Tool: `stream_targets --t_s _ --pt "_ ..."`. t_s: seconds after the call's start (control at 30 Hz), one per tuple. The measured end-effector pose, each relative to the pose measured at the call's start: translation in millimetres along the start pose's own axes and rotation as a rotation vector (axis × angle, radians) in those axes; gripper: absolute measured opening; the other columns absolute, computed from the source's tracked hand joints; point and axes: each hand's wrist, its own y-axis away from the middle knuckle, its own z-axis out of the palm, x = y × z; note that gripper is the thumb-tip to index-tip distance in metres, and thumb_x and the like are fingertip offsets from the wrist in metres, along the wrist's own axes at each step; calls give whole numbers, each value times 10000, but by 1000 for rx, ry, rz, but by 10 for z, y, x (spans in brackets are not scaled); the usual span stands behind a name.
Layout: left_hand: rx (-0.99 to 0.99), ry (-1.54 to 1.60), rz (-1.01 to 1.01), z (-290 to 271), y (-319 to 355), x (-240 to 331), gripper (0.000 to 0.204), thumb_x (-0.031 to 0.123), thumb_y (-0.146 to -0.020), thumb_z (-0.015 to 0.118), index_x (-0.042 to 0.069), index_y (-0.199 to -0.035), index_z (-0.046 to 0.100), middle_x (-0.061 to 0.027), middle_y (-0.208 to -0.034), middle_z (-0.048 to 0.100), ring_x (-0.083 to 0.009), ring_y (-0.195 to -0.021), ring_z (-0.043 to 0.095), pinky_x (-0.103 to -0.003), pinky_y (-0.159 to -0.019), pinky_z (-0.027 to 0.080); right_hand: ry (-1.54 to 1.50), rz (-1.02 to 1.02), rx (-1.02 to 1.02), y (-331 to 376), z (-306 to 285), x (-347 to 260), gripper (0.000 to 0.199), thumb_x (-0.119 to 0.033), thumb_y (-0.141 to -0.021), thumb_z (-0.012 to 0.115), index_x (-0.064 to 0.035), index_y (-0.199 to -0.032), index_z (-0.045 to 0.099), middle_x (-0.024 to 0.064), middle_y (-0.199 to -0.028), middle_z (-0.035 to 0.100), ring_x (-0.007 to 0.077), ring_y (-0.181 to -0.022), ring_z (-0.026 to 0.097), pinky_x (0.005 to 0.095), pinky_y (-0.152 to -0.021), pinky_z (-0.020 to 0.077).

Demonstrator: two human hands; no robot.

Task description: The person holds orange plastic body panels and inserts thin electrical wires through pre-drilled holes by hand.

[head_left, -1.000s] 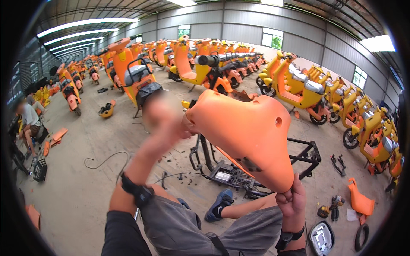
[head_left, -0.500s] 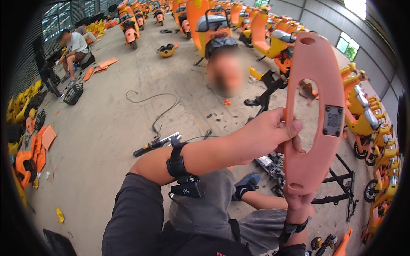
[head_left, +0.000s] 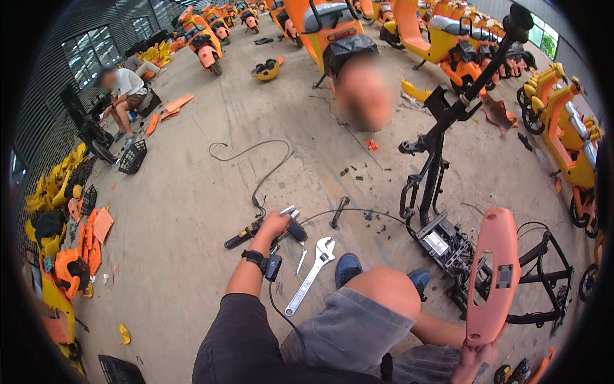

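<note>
My right hand (head_left: 478,353) grips the lower end of a long salmon-orange plastic panel (head_left: 505,256), held upright at the right. The panel has an oval cutout and a small grey plate. My left hand (head_left: 276,222) is down at the floor, its fingers closed among tools. Beside it are a black grip-shaped piece (head_left: 297,230) with a shiny metal part and a long dark tool (head_left: 240,239). Whatever lies inside its fingers is hidden. Just right of that hand lie a big adjustable wrench (head_left: 310,276) and a small spanner (head_left: 300,261).
A bare black scooter frame (head_left: 435,147) with exposed parts (head_left: 440,245) lies to my right. A black cable (head_left: 272,169) snakes over the concrete. Orange scooters (head_left: 332,32) stand ahead. A person (head_left: 128,96) sits at the far left near a black crate (head_left: 132,157).
My left hand has let go of the panel and reached down left to the tools on the floor. My right hand has lowered the panel to the right.
</note>
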Motion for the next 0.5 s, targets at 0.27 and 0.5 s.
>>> stream_targets --t_s 0.27,0.5 --pt "545 14 -185 1126 -425 -703 817 438 -777 733 -122 -1233 352 -336 -1228 519 -461 -1166 526 -466 -979 461 -31 52 24 -179 -173 108 452 -366 -992 459 -67 -1331 452 114 -1192 577 263 -1047 584 427 -855 524" --pt "551 193 -271 1244 -555 -379 758 326 -715 803 -76 -1219 404 -316 -1179 572 -438 -1084 592 -466 -939 482 -15 -13 74 -223 -547 -43 457 -420 -1018 409 -36 -1242 516 115 -1077 612 254 -929 623 412 -781 549"
